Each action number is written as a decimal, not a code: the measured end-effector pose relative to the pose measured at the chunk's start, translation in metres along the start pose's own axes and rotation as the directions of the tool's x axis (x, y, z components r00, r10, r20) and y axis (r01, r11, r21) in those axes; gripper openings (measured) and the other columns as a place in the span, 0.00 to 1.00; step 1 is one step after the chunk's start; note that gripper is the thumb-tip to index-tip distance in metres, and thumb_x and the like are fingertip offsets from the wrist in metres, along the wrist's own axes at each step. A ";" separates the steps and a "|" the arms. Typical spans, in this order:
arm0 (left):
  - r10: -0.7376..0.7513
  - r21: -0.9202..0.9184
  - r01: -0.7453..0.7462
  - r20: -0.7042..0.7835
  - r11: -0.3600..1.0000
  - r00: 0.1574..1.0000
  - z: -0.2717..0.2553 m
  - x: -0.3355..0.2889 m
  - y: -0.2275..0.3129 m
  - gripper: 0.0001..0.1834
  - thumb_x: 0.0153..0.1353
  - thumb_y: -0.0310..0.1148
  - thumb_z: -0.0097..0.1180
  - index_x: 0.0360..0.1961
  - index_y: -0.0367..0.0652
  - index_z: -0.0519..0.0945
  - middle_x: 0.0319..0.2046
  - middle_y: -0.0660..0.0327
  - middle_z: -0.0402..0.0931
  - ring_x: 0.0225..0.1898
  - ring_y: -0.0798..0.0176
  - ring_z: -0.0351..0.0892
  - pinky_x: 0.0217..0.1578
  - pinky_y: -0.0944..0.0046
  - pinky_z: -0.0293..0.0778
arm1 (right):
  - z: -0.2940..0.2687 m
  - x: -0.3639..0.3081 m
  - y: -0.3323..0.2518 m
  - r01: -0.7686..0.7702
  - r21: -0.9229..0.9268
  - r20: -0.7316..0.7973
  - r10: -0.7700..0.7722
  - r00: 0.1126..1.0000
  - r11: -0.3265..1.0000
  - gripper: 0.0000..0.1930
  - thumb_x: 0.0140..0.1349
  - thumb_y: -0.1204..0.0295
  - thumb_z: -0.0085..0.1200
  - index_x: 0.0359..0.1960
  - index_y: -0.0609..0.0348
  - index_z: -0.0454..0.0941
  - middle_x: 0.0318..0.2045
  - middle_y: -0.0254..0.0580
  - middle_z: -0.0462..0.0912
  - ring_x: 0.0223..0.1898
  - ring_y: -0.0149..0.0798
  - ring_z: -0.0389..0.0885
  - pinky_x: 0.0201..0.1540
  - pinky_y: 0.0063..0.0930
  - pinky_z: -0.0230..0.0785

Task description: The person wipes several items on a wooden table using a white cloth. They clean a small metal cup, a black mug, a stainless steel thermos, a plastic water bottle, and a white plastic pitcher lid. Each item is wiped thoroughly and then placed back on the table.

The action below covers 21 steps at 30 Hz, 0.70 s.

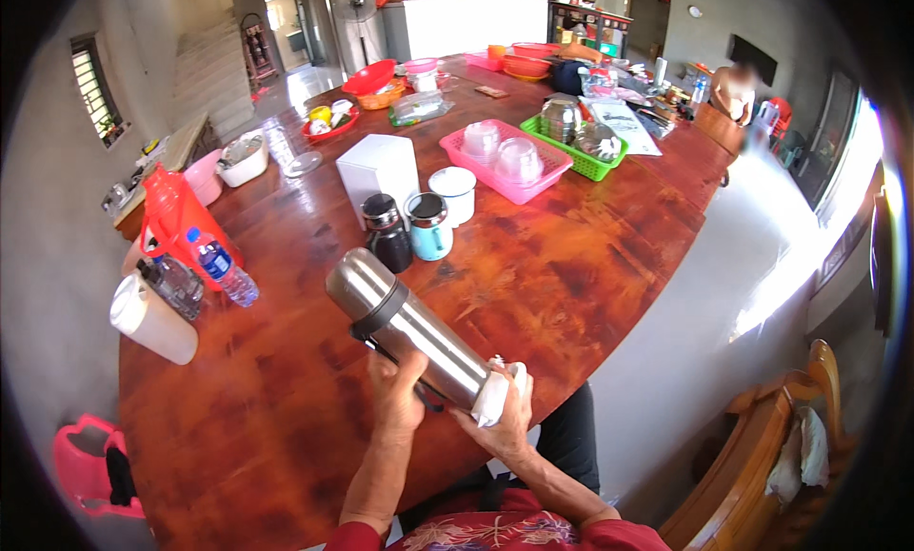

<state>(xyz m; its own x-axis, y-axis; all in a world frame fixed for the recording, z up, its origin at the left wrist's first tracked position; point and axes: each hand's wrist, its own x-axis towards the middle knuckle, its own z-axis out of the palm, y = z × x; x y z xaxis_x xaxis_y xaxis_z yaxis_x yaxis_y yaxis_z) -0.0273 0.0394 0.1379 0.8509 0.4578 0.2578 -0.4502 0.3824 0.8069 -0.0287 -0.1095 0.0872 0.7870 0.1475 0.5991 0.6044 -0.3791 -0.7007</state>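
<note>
A large stainless-steel thermos flask [414, 327] is held tilted above the table, its domed cap toward the upper left. My left hand [398, 391] grips it by the dark handle on its underside. At the base end, my right hand [506, 423] presses a white tissue [493, 396] against the steel. Just beyond the cap, a black flask [386, 232] and a light-blue mug [429, 226] with a dark lid stand upright. Behind them are a white lidded cup [452, 194] and a white box [379, 175].
On the wooden table [286, 380], a white jug [152, 321], plastic bottle [222, 265] and red bag [181, 218] stand left. Pink [505, 163] and green baskets [574, 147] sit farther back. A wooden chair [762, 465] is at right; another person [735, 92] is far right.
</note>
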 end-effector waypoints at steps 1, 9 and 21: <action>-0.021 0.056 0.025 -0.065 0.998 0.998 0.006 0.001 -0.002 0.29 0.59 0.38 0.58 0.58 0.38 0.65 0.50 0.52 0.74 0.45 0.53 0.79 0.49 0.54 0.76 | -0.001 -0.004 0.003 0.027 -0.064 0.027 -0.026 0.999 0.998 0.47 0.33 0.67 0.75 0.58 0.62 0.64 0.50 0.56 0.70 0.51 0.58 0.67 0.52 0.46 0.65; -0.071 -0.097 0.084 0.128 0.992 0.989 -0.003 0.008 -0.011 0.39 0.60 0.65 0.44 0.58 0.42 0.64 0.47 0.55 0.73 0.42 0.57 0.78 0.42 0.57 0.78 | -0.037 0.035 -0.033 0.336 -0.182 0.362 -0.255 0.897 0.924 0.41 0.42 0.51 0.62 0.62 0.45 0.65 0.58 0.51 0.64 0.54 0.55 0.64 0.51 0.49 0.58; -0.208 -0.286 0.243 0.149 0.927 0.967 0.008 0.001 -0.021 0.38 0.63 0.56 0.51 0.65 0.42 0.58 0.61 0.62 0.63 0.60 0.62 0.66 0.56 0.59 0.69 | -0.006 0.115 -0.065 0.544 -0.069 0.289 -0.505 0.813 0.836 0.37 0.53 0.47 0.54 0.66 0.38 0.62 0.69 0.42 0.55 0.66 0.51 0.55 0.52 0.53 0.55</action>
<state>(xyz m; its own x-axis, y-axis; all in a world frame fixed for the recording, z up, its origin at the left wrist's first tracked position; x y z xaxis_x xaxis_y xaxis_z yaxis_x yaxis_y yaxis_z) -0.0147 0.0249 0.1254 0.9565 0.2436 0.1608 -0.2878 0.6952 0.6586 0.0218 -0.0731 0.2037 0.3701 0.5758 0.7290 0.9251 -0.3000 -0.2327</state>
